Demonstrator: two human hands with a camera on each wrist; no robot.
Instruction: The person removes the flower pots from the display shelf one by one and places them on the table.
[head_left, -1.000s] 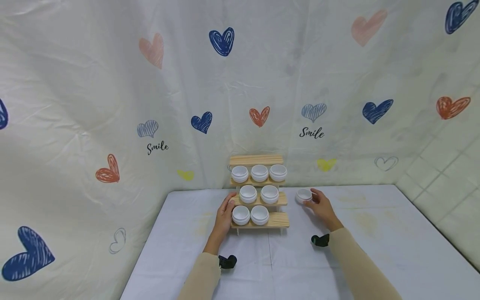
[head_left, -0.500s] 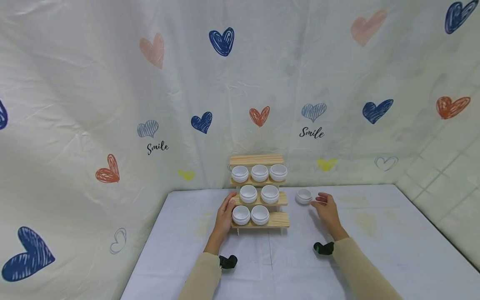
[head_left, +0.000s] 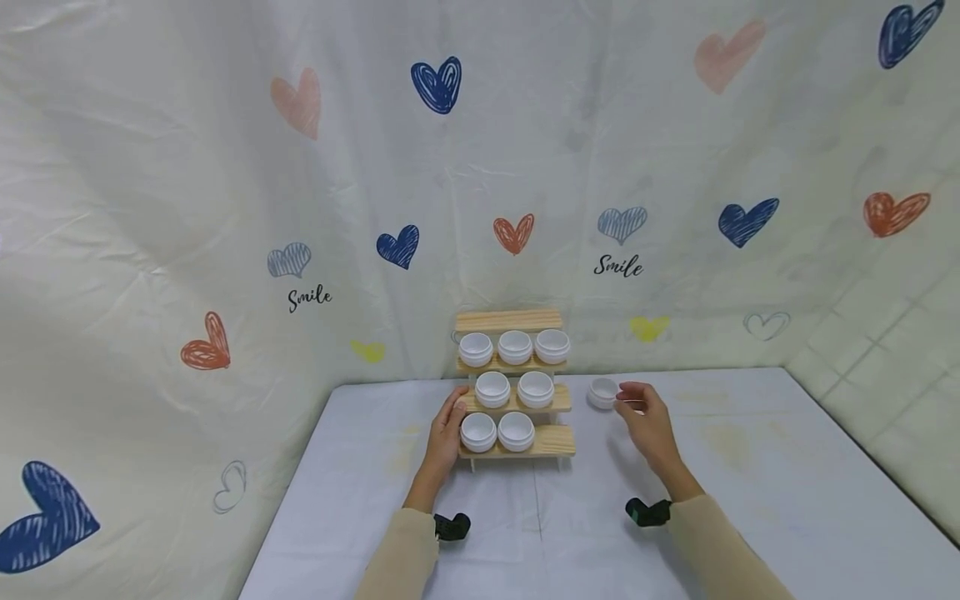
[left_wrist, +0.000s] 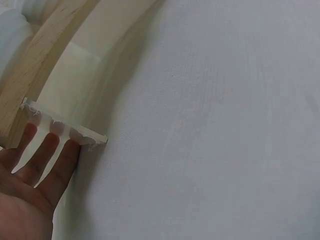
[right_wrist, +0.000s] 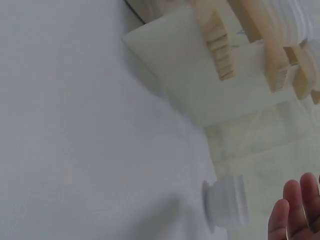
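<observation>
Since the earlier frame the right hand had let go of the loose white jar and hovered just beside it.
Left hand, fingers straight, rested on the three-tier wooden rack holding seven white jars on the desk; right fingers relaxed, empty, partly cut off in the wrist view.

Head view wide — wrists close, sharing rack.
</observation>
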